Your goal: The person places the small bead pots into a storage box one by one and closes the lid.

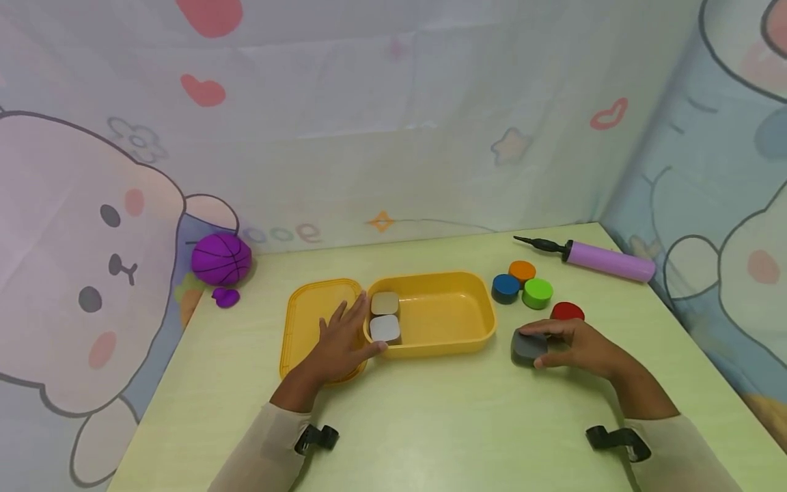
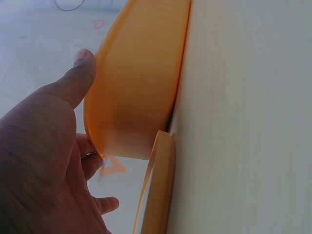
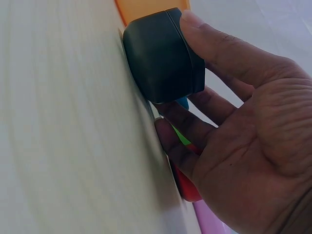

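Note:
My right hand [image 1: 574,345] pinches a dark grey rounded-square block [image 1: 527,348] between thumb and fingers, to the right of the yellow container. In the right wrist view a seam runs round the block [image 3: 156,58], close to the thumb. My left hand [image 1: 341,342] rests its spread thumb and fingertips on the left end of the yellow container [image 1: 445,348], reaching over the yellow lid [image 1: 301,328]. Inside the container, at its left end, sit a beige block [image 1: 385,302] and a white block [image 1: 385,329]. The left wrist view has the thumb against the container's rim [image 2: 131,83].
Right of the container stand blue [image 1: 505,288], orange [image 1: 522,271] and green [image 1: 537,293] round pieces. A red round piece [image 1: 568,311] is just behind my right hand. A purple pump [image 1: 609,261] lies at the back right; a purple ball [image 1: 221,260] and small purple duck [image 1: 226,297] are back left.

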A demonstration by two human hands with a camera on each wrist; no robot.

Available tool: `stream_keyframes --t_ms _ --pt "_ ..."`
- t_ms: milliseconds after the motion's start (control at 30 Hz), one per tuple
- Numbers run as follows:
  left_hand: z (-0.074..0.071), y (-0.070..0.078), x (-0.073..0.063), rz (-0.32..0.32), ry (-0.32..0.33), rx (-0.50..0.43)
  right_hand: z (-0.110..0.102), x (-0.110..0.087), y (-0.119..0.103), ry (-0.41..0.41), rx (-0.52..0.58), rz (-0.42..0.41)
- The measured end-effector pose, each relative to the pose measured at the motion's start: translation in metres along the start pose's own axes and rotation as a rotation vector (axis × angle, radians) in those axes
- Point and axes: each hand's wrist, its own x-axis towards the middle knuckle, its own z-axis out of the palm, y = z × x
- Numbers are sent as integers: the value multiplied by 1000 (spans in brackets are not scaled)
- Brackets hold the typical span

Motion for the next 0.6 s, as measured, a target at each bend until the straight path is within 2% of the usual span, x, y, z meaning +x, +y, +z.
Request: stream_keyframes --t_ms 267,600 --pt "-2 1 1 -1 -6 4 0 0 2 26 -11 -46" --pt "-2 1 1 -6 -6 -6 2 0 1 52 4 -55"
